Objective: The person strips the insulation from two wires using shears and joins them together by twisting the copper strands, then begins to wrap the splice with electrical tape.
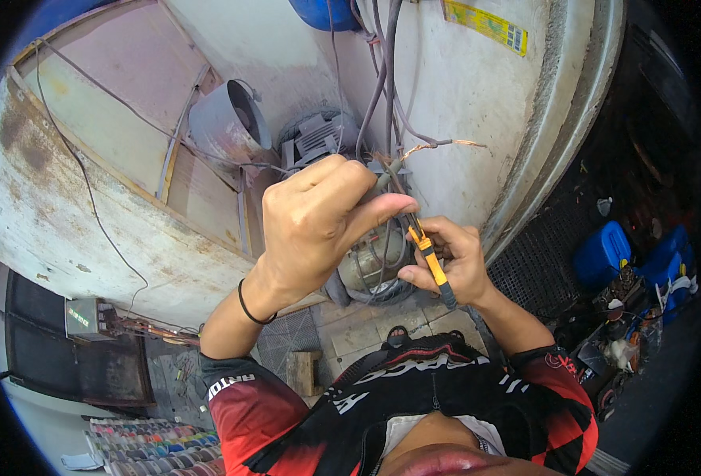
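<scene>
My left hand [319,210] is closed around a grey cable [396,167], fingers curled and thumb stretched along the tool's dark upper end. Bare twisted copper strands [415,151] show just above, where another dark wire [439,143] meets them; its own copper end [468,143] points right. My right hand [453,258] grips a slim yellow-and-black hand tool [430,255], its dark metal end reaching up to the cable beside my left thumb. The exact kind of tool cannot be made out. My left palm hides part of the cable.
A grey electric motor [316,136] and a grey cylindrical duct [220,117] stand behind my hands. Dark cables [390,79] hang from above against the pale wall. A stained white panel [97,198] lies left. Blue containers [603,255] and clutter stand right. A wooden block [303,373] sits below.
</scene>
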`<action>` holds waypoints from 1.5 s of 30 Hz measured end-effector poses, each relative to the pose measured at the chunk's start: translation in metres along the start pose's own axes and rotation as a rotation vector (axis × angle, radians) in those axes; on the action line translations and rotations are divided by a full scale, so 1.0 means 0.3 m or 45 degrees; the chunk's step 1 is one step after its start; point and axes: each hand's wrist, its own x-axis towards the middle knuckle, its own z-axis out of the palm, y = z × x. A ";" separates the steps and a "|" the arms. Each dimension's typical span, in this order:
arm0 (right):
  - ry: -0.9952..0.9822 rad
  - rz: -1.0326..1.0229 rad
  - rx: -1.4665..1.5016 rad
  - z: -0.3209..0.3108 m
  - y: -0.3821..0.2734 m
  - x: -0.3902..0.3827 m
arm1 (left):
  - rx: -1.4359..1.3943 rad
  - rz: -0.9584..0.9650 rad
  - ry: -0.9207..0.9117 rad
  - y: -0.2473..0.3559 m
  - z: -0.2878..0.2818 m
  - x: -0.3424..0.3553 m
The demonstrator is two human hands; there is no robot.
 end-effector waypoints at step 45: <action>0.066 -0.275 -0.167 -0.033 0.089 0.038 | -0.390 -0.029 -0.122 -0.005 0.028 0.013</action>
